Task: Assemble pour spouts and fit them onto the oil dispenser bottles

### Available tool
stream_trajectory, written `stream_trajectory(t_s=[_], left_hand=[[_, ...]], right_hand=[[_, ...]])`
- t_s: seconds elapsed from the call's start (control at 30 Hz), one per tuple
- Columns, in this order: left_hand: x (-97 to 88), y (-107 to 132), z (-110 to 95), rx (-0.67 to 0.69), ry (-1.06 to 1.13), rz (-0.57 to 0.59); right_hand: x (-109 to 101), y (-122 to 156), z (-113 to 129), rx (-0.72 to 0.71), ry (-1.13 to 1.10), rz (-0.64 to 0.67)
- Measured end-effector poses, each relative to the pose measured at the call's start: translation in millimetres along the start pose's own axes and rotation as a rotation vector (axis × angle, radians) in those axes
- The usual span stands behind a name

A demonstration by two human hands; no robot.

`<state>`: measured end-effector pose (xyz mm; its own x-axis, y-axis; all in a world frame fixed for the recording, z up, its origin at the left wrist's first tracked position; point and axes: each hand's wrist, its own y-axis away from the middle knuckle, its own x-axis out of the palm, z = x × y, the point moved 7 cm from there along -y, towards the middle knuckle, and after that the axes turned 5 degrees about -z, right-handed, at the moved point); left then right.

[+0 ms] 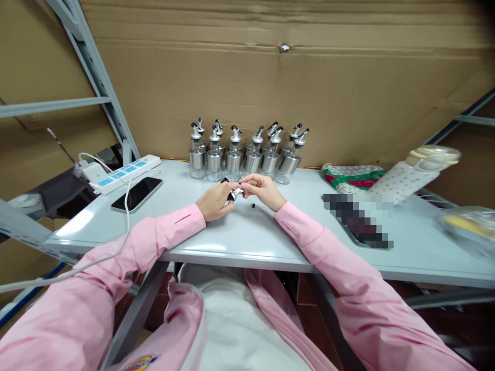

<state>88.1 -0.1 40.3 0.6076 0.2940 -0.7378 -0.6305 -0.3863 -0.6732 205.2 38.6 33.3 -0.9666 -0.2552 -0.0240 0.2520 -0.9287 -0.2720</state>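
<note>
My left hand [215,201] and my right hand [263,189] meet over the middle of the pale table [247,232]. Both are closed in a pinch on a small metal-and-black pourer spout [235,194] held between them just above the tabletop. A tiny black piece [253,205] lies on the table just below my right hand. Behind my hands stand several steel-and-glass dispenser bottles [247,157] with the same spouts fitted, lined up against the cardboard wall.
A black phone [137,194] and a white power strip [124,172] with a white cable lie at the left. A red-green cloth [350,176], a spotted white bottle [413,172] and a blurred dark object [358,221] sit at the right. A clear bag [469,226] lies far right.
</note>
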Motion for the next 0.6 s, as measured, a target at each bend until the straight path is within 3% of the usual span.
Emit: stream_trajectory(t_s=[0.6], left_hand=[[1.3,-2.0,3.6,-0.113,-0.005,0.056]], right_hand=[[3.4,-0.1,-5.4,0.031,-0.018,0.043]])
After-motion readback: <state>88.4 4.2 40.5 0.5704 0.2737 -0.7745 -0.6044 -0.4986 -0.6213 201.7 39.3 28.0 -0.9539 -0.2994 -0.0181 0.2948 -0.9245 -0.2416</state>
